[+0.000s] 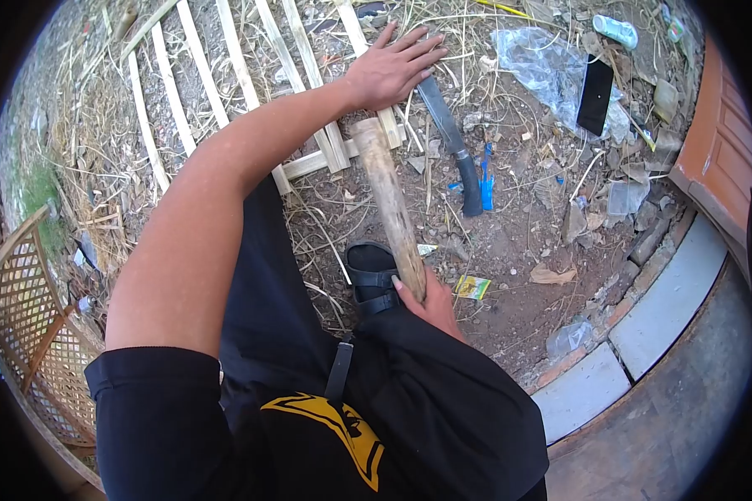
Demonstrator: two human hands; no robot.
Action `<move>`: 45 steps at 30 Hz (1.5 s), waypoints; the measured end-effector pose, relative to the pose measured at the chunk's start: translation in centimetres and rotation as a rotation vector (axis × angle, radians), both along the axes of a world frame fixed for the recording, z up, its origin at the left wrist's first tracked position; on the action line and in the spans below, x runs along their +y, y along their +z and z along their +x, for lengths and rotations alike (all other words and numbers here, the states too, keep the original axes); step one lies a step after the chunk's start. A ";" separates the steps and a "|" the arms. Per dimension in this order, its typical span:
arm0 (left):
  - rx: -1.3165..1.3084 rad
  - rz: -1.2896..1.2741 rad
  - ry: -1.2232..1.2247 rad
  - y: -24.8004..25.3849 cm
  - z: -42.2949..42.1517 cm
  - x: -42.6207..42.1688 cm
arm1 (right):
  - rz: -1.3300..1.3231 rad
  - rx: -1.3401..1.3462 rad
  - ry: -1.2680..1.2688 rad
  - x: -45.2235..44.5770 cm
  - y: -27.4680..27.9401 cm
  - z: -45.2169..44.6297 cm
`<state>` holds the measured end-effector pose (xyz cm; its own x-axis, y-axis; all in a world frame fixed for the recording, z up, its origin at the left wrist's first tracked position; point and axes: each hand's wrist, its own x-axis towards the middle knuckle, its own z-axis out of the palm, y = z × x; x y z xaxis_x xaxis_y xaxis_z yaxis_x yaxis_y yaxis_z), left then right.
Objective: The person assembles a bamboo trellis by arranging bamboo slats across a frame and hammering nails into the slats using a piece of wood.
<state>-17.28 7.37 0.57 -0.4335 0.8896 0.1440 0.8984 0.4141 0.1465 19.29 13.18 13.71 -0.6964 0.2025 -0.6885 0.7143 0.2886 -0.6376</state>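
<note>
Wooden slats (237,52) are lying in a row beneath the left hand (397,71) and to its left, at least some of them crossing a crosspiece (313,161) on the near side of that hand. The left hand is spreading its fingers over one slat, beside the tip of a machete (449,129) (whether it is pressing down, I cannot tell). The right hand (433,311) is gripping the near end of a round wooden stick (387,200), whose far end is pointing toward the left wrist. Judging by the layout, the slats are looking largely set out; whether anything is fixing them together is not showing, so how much is remaining I cannot judge.
</note>
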 end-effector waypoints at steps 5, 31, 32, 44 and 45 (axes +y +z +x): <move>-0.014 0.019 -0.014 0.1 -0.1 0.0 | -0.028 0.033 0.090 0.2 -0.2 0.6; 0.006 0.025 -0.014 0.1 0.0 0.0 | -0.234 -0.182 -0.033 1.2 0.3 -1.6; 0.002 0.019 -0.013 0.2 0.0 -0.2 | -0.240 -0.186 -0.031 1.2 0.2 -1.5; 0.040 -0.026 -0.008 0.4 0.1 0.1 | -0.235 -0.034 0.026 0.4 -0.1 -0.4; 0.053 -0.038 -0.008 0.3 0.1 0.1 | -0.209 -0.071 -0.005 0.4 0.0 -0.4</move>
<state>-17.21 7.47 0.87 -0.4186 0.8985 0.1325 0.9079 0.4108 0.0830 18.87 13.62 13.70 -0.6443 0.0535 -0.7629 0.7603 0.1520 -0.6315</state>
